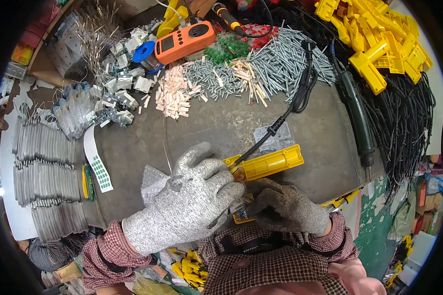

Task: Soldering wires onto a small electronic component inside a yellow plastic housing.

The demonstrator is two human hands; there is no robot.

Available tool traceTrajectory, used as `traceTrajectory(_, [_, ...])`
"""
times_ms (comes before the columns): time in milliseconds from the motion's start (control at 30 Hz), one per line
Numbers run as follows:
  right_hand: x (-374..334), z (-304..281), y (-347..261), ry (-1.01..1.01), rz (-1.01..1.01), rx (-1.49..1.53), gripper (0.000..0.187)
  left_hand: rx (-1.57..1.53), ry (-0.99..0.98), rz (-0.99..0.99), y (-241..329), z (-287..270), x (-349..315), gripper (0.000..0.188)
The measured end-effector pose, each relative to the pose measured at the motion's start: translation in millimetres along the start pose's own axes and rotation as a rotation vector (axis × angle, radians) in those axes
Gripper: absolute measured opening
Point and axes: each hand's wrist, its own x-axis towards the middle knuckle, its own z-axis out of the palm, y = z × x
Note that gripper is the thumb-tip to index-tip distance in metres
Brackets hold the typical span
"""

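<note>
My left hand (197,196), in a grey speckled knit glove, is closed over the near-left part of a yellow plastic housing (273,163). A black power cable (261,140) enters the housing beside my left fingertips and runs up and away to the far right. Below the housing, between my hands, a small metal part (241,213) shows, partly covered by the gloves. My right hand (288,206), in a glove with darkened fingers, has its fingers curled close to that part. What those fingers pinch, if anything, is hidden.
Long screws (293,59), short screws (214,78) and pale small pieces (174,93) lie in heaps behind. An orange meter (186,41) stands farther back. An electric screwdriver (357,118) lies at right, near yellow housings (379,39). Grey metal strips (47,179) are stacked at left.
</note>
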Motion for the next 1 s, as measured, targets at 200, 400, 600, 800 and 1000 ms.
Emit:
traceTrajectory(200, [-1.2, -0.9, -0.3, -0.013, 0.008, 0.013, 0.026, -0.084, -0.018, 0.030, -1.0, 4.9, 6.3, 0.030])
traceTrajectory(400, [-1.9, -1.3, -3.3, -0.024, 0.032, 0.013, 0.032, -0.268, -0.019, -0.078, -10.7, 4.6, 2.3, 0.025])
traceTrajectory(600, [-7.8, 2.1, 0.7, -0.012, 0.046, -0.027, 0.027, -0.286, -0.071, -0.030, -14.4, 4.5, 5.2, 0.022])
traceTrajectory(800, [-4.3, 0.3, -4.1, -0.017, 0.043, 0.005, 0.026, -0.350, -0.076, -0.065, -10.7, -0.7, 6.2, 0.016])
traceTrajectory(1000, [-5.5, 1.9, -4.1, -0.001, 0.050, 0.034, 0.027, -0.255, -0.086, -0.044, -5.9, 6.6, 8.5, 0.019])
